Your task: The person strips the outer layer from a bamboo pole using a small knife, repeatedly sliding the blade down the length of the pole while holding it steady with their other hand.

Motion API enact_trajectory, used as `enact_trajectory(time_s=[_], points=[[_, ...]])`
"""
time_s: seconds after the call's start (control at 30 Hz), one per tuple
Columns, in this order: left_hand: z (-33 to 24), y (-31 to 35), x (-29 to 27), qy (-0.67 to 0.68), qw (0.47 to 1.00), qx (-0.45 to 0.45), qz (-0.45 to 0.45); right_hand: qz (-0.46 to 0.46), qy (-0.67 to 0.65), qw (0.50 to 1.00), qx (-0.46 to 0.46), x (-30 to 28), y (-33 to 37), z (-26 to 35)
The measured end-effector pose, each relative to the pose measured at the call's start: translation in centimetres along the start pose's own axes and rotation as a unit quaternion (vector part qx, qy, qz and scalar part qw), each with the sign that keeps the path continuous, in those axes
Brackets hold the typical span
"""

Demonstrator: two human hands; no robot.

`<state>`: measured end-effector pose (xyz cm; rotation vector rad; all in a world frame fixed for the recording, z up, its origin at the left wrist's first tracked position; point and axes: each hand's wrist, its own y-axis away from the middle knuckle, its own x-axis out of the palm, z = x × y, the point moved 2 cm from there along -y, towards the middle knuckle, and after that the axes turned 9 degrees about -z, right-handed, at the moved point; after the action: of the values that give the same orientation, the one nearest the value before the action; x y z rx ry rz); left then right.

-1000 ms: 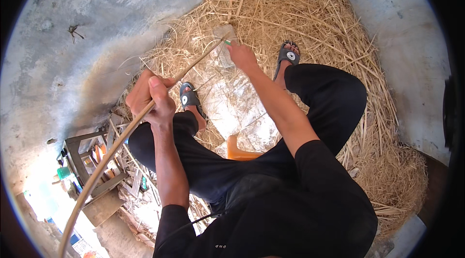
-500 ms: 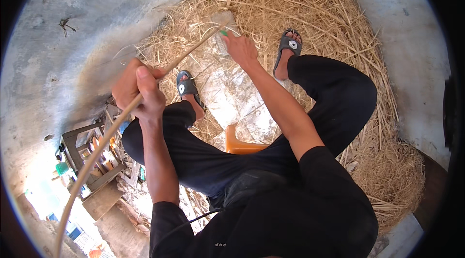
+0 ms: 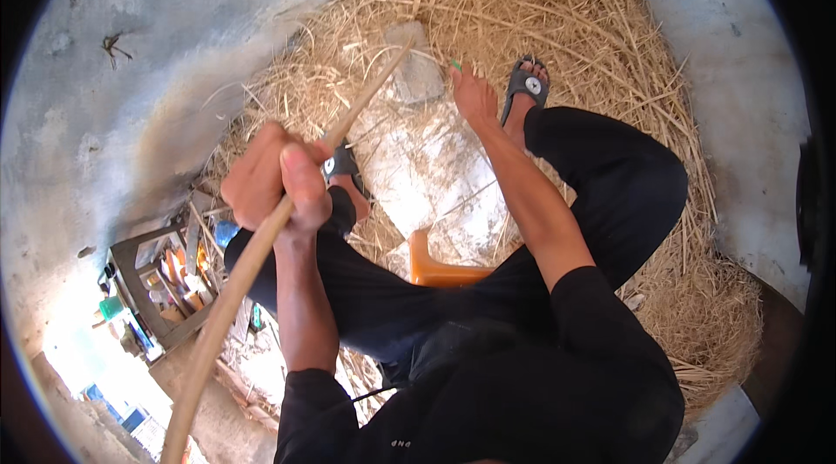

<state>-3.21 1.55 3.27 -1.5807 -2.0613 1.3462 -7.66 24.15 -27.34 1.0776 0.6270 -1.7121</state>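
Observation:
A long, pale wooden stick [image 3: 218, 325] runs slantwise from the lower left up to a thin tip near the top middle. My left hand [image 3: 283, 175] is closed round it partway along, with the thumb lying on top. To the right of the tip and apart from it, my right hand [image 3: 475, 97] is closed, fingers pressed together. A small green thing [image 3: 456, 66] sticks out at its fingertips; its kind is too small to tell. Below the stick's tip lies a grey block [image 3: 415, 72] among the shavings.
Straw-like shavings [image 3: 557, 20] cover much of the floor. An orange plastic stool [image 3: 440, 272] is under me, and my sandalled feet stand apart. A wooden frame with bottles and small items [image 3: 170, 281] stands at lower left. Grey walls [image 3: 174, 37] rise on both sides.
My right hand has moved right, away from the stick's tip, with the green thing. My left hand has shifted slightly right with the stick, whose lower part has swung right and looks nearer.

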Motion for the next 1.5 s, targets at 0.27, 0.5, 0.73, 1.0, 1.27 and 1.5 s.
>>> enact_trajectory(time_s=[0.27, 0.5, 0.73, 1.0, 1.27, 1.5], points=[[0.5, 0.2, -0.4, 0.066, 0.998, 0.017, -0.001, -0.021, -0.017, 0.990, -0.135, -0.9, 0.6, 6.6], [-0.2, 1.0, -0.1, 0.047, 0.999, 0.026, -0.006, -0.022, 0.064, 0.995, -0.072, 3.3, -2.4, 3.8], [0.8, 0.7, -0.3, 0.046, 0.999, 0.010, -0.027, 0.045, -0.078, 0.994, -0.055, 5.3, -1.9, 1.0], [0.5, 0.7, -0.2, 0.043, 0.999, 0.012, -0.028, 0.015, -0.080, 0.993, -0.088, 2.4, -1.6, 3.1], [1.8, 0.3, -0.3, 0.049, 0.998, -0.012, -0.048, -0.108, -0.166, 0.977, -0.084, 3.1, -1.3, 4.1], [1.5, 0.5, -0.2, 0.053, 0.998, 0.010, -0.036, -0.045, -0.006, 0.994, -0.097, 4.5, -2.2, 5.1]])
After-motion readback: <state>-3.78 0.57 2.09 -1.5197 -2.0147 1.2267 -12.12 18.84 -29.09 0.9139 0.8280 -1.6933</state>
